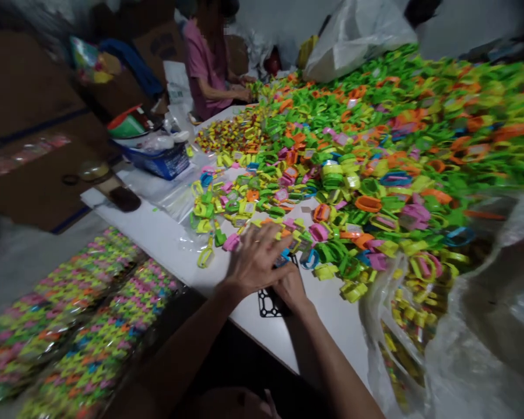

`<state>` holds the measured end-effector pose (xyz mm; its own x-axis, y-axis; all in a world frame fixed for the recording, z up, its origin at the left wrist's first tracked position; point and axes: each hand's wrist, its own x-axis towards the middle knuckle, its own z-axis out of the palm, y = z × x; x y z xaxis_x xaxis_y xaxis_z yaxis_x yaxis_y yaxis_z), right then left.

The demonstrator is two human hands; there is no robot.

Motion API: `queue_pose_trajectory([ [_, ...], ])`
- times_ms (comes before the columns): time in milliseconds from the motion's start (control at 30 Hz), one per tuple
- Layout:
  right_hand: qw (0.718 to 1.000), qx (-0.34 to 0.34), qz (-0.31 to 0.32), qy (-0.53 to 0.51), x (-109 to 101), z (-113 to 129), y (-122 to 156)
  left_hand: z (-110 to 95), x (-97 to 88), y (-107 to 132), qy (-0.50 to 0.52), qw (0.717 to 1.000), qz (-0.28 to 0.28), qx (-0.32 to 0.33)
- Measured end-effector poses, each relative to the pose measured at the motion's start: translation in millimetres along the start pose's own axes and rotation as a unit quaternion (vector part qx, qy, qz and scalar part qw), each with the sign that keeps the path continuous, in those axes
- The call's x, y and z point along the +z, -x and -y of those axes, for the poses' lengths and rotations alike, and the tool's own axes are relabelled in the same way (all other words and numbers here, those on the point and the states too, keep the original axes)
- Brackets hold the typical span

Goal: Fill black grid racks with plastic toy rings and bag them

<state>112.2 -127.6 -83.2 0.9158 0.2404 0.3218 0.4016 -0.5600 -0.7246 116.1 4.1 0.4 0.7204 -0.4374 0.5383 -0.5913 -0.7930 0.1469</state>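
Note:
My left hand [257, 261] reaches over the near edge of a heap of small plastic toy watches [332, 174]. Its fingers are stretched out and spread, touching or just above the watches. Close beside it, my right hand [290, 285] lies low over the white table [332, 308]. The left hand hides most of its fingers, so what it holds, if anything, cannot be made out. Beneath my right hand sits a black openwork plastic frame [268, 308], partly covered. A blue watch [310, 258] rests just right of my hands, and a yellow-green one [205, 256] to the left.
Clear bags packed with colourful pieces [91, 337] lie at lower left. A blue basket [157, 160] stands on the table's left side. At right, a translucent sack [475, 326] holds yellow pieces. Across the table, a person in a pink top [205, 64] handles pieces.

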Motion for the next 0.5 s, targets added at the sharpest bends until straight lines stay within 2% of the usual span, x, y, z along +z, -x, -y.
queue_pose_trajectory([
  [67,0.999,-0.033,-0.014,0.02,2,-5,6,-4,4.7,-8,-0.016,0.999,0.032,0.031],
  [133,0.998,-0.042,-0.023,0.038,5,-9,9,-6,9.2,-15,-0.03,0.998,0.043,0.035],
  [233,0.998,-0.014,-0.027,0.052,8,-9,9,-9,8.5,-18,-0.044,0.998,0.037,0.035],
  [300,0.998,0.019,-0.029,0.049,7,-6,3,-6,-0.4,-14,-0.049,0.998,0.022,0.028],
  [367,0.997,0.072,-0.025,0.034,1,-2,-4,4,-14.6,-1,-0.067,0.997,0.0,-0.025],
  [433,0.992,0.125,-0.022,0.009,-12,0,-7,22,-29.2,22,-0.105,0.986,-0.007,-0.132],
  [500,0.988,0.154,-0.03,-0.008,-28,5,-2,42,-39.4,52,-0.153,0.955,0.04,-0.251],
])
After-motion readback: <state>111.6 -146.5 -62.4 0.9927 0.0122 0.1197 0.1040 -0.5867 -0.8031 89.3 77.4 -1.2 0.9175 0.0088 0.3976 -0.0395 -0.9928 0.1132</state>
